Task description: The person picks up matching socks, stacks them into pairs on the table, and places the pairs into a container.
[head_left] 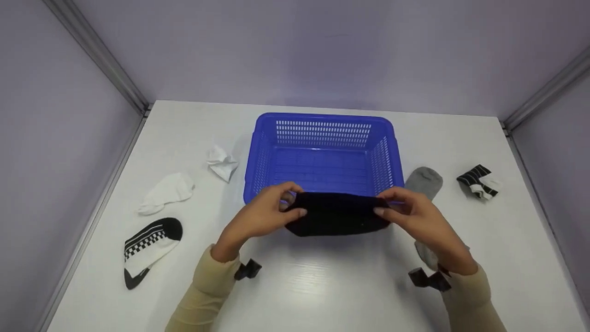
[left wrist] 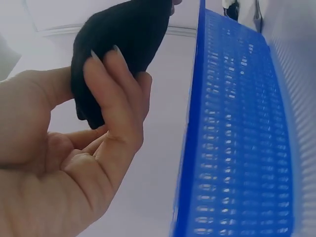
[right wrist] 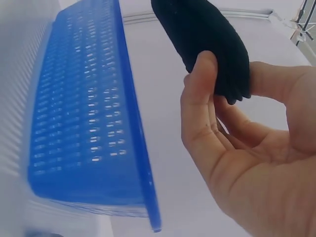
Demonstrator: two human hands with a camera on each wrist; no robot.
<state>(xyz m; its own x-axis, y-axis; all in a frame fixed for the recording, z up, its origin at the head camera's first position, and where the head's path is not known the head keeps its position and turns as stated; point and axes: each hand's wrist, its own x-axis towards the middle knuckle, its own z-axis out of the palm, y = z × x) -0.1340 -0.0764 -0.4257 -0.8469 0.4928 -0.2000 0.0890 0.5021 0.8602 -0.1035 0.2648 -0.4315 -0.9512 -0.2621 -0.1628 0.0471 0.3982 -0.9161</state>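
Both hands stretch a folded black sock between them, level over the near rim of a blue basket. My left hand pinches its left end between thumb and fingers. At the other end, the right hand has a like pinch. The left wrist view shows the black knit between thumb and fingertips, with the basket's slotted wall alongside. Layered edges of the sock stick out of the right hand's pinch in the right wrist view. The sock hides part of the near rim.
Left of the basket lie a crumpled white piece, a white sock and a black-and-white checkered sock. On the right are grey fabric, partly behind the right hand, and a bunched striped black-and-white sock. Walls enclose the white table.
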